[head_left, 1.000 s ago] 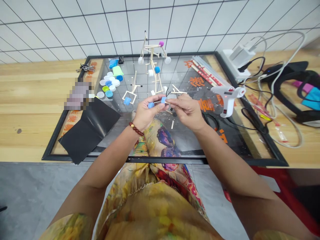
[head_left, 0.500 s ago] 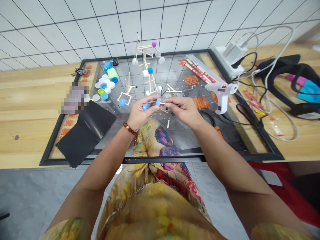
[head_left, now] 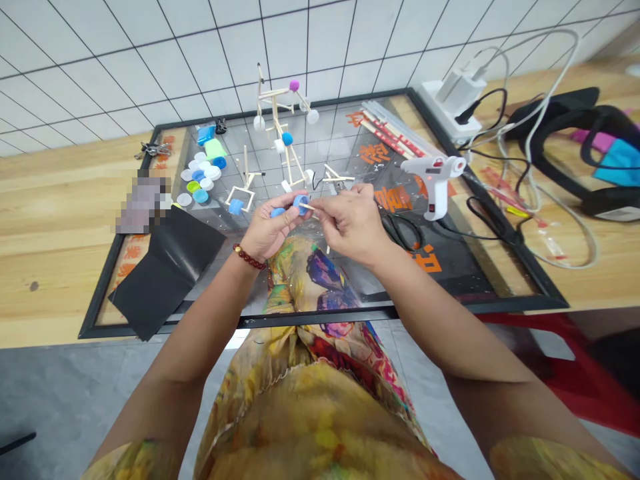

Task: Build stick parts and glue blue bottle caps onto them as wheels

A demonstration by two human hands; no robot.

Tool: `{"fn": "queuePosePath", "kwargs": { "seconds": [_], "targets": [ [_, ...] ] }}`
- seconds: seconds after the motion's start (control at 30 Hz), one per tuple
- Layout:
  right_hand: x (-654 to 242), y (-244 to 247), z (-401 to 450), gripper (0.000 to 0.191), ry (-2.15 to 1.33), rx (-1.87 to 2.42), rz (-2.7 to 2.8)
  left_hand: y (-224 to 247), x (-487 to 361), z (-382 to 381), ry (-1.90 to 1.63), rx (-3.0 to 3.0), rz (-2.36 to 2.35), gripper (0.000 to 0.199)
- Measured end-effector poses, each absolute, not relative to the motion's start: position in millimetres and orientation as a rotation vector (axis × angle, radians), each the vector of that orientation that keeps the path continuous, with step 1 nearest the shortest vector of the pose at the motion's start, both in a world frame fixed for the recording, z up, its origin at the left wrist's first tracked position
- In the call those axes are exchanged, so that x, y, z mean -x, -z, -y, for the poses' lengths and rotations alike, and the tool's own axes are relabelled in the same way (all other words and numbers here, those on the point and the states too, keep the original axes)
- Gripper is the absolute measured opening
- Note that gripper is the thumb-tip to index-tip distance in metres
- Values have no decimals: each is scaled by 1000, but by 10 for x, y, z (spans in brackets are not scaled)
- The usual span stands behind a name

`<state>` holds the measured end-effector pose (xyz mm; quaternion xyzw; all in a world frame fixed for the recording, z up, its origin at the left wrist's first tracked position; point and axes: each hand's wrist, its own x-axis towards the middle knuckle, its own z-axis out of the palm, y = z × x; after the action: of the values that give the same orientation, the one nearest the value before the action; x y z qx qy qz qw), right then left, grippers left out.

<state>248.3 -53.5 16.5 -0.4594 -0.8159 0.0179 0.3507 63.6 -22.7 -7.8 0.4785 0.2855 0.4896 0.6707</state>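
Above the glass tabletop, my left hand is closed on a blue bottle cap, its hollow side toward me. A second rounded blue piece shows in the same hand by the thumb. Pinched in my right hand is a thin wooden stick, whose end meets the cap's opening; whether it is fixed there I cannot tell. Beyond my hands stands a tall stick structure with caps attached. A small stick frame with a blue cap lies to the left.
Loose bottle caps lie at the left, near black sheets. A white glue gun stands at the right, with scissors before it. Glue sticks, a power strip and cables are farther right.
The cap in my left hand has turned so its hollow side shows. My right hand has rolled over, its back now upward, still pinching the stick. The view has shifted slightly.
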Motion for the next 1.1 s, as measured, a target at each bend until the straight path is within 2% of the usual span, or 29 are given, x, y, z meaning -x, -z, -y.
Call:
{"fn": "queuePosePath", "kwargs": {
  "seconds": [0.43,0.7,1.1],
  "targets": [
    [-2478,-121,505,23,-173,1219,2107,66,-650,250,-1093,-1069,-666,41],
    [-2507,-123,473,25,32,1133,2234,88,-619,237,-1054,-1036,-739,43],
    [-2455,-100,452,26,-520,1162,1969,161,-615,220,-1129,-1185,-781,42]
  ]
}}
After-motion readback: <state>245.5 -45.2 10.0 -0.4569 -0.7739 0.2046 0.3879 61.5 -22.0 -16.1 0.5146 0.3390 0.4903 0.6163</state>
